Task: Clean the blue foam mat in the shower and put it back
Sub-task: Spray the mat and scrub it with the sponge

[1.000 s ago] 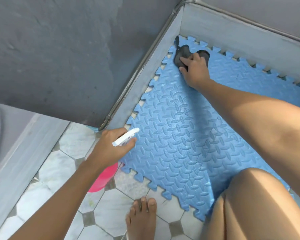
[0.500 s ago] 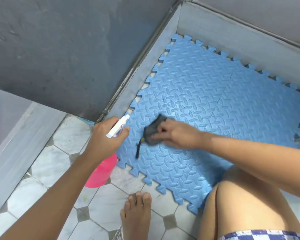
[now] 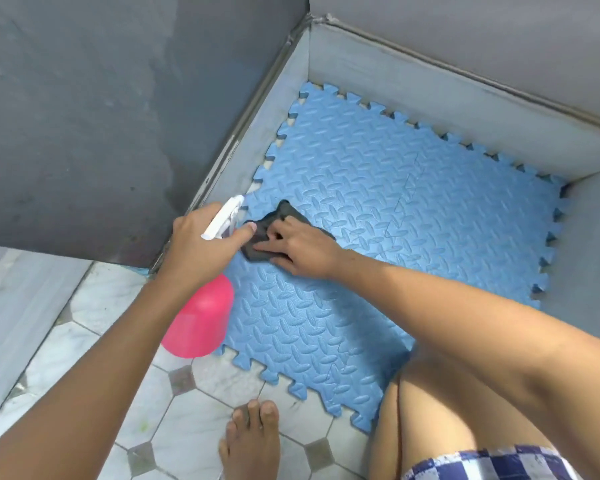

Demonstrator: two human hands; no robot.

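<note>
- Blue mat (image 3: 378,216) lying flat in the shower corner, near edge over the floor tiles (image 3: 194,420).
- Right hand (image 3: 302,247) pressing a dark cloth (image 3: 257,251) — now swept from the mat's far corner to its left edge.
- Left hand (image 3: 198,247) gripping a pink spray bottle (image 3: 201,317) beside the cloth — wiping apparently mid-way.

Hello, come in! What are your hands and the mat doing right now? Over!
Left hand grips pink spray bottle. Right hand presses dark cloth on blue mat. Nothing in the way.
</note>
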